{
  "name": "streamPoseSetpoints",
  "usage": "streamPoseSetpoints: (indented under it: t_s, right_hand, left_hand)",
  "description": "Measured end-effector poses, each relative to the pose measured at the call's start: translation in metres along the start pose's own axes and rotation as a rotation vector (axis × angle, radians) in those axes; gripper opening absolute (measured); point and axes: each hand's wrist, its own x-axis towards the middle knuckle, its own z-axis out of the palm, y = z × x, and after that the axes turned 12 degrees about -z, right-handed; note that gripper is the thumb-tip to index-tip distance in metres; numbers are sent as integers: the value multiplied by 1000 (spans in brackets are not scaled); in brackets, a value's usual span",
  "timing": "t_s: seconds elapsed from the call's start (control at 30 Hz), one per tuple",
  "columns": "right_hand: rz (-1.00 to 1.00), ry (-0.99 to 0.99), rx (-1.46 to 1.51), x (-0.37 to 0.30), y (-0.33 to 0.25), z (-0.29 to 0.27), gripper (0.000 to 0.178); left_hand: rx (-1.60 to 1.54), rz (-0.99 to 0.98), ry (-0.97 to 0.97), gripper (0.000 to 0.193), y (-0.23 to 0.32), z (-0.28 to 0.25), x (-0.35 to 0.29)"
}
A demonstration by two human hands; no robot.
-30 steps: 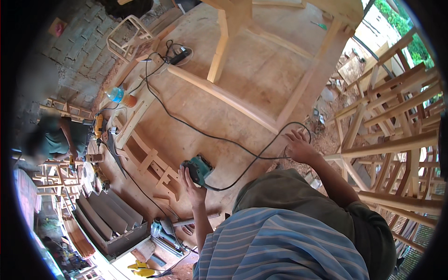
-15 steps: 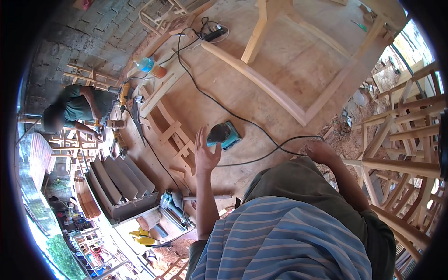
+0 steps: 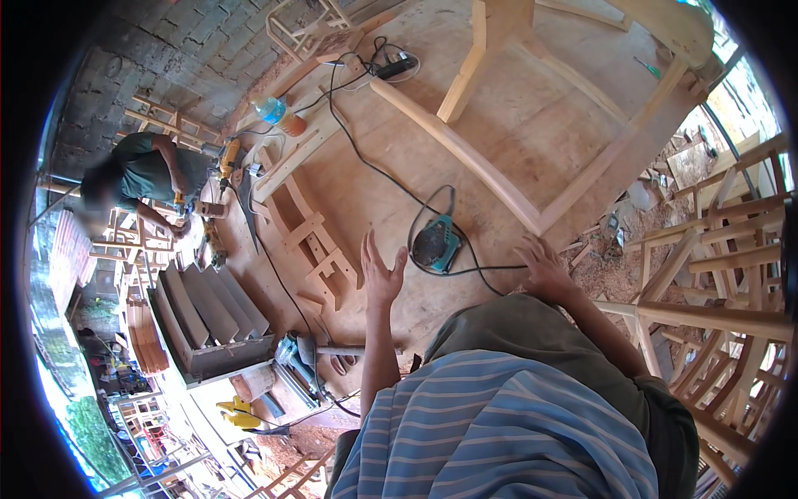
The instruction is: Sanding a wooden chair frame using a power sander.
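A teal power sander (image 3: 437, 244) lies on the wooden tabletop (image 3: 490, 208), its dark round pad facing up. Its black cable (image 3: 490, 269) loops around it and runs rightward to my right hand. My left hand (image 3: 383, 279) is raised left of the sander, with its fingers spread and nothing in it. Near the table's right edge is my right hand (image 3: 546, 270), fingers stretched out beside the cable; whether the cable touches the palm is hidden. A large wooden frame (image 3: 465, 154) rests on the far part of the table.
Shaped wooden pieces (image 3: 314, 249) and a bottle of orange liquid (image 3: 281, 115) are at the left. Beyond them a person (image 3: 141, 179) works near a yellow power tool (image 3: 229, 156). A grey box with slats (image 3: 212, 320) stands lower left. Wooden chair frames (image 3: 715, 308) crowd the right.
The sander has shifted right, and its cable now curls around it. My left hand has moved right, keeping its fingers spread. My right hand has moved slightly left, its fingers now extended.
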Motion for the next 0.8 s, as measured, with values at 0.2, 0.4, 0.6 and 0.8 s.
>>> streamPoseSetpoints:
  t_s: [0.2,0.4,0.6,0.8]
  right_hand:
    - [-12,100,85,27,-22,-3,78]
    - [-487,155,-54,94,-35,28,77]
    - [-225,-180,140,123,-55,24,76]
    - [-317,65,132,141,-66,63,83]
  left_hand:
    - [-129,-151,-26,73,-18,7,-37]
    - [-218,-212,-52,64,-12,5,-63]
    - [-222,-150,-129,70,14,17,-77]
    - [-226,-196,-119,71,17,19,-69]
